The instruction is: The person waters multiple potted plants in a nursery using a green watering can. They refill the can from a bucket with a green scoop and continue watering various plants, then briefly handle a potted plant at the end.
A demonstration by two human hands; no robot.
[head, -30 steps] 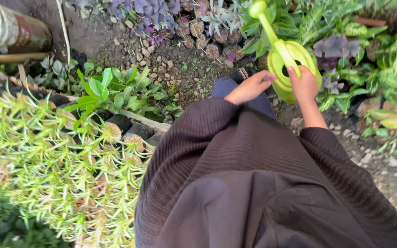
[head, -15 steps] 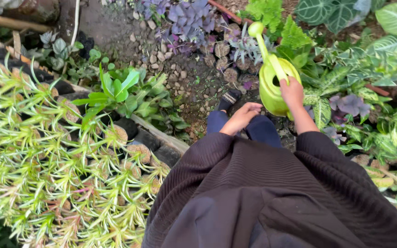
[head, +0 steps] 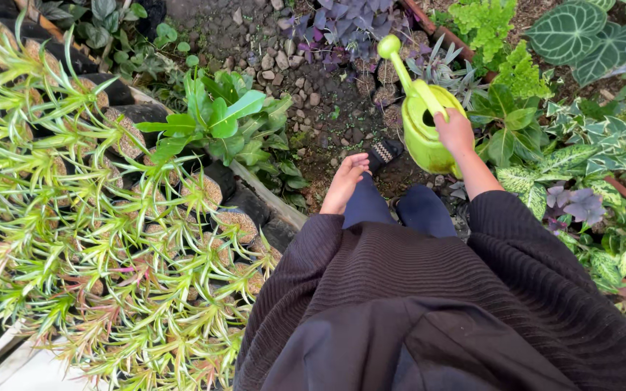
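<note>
My right hand grips the handle of a lime-green watering can, whose long spout points up and away toward purple-leaved plants. The can hangs over the gravel path in front of my legs. My left hand hangs free beside my left thigh with its fingers loosely apart, holding nothing. I wear a dark ribbed top and blue trousers. One patterned shoe shows below the can.
Rows of black nursery bags with spiky yellow-green plants fill the left side. A broad-leaved green plant stands by the path. Variegated and dark-veined foliage crowds the right. A wooden edging board runs along the bags.
My left hand has let go of the watering can and dropped to my side. The right hand now carries the can alone, and the view has shifted forward along the path.
</note>
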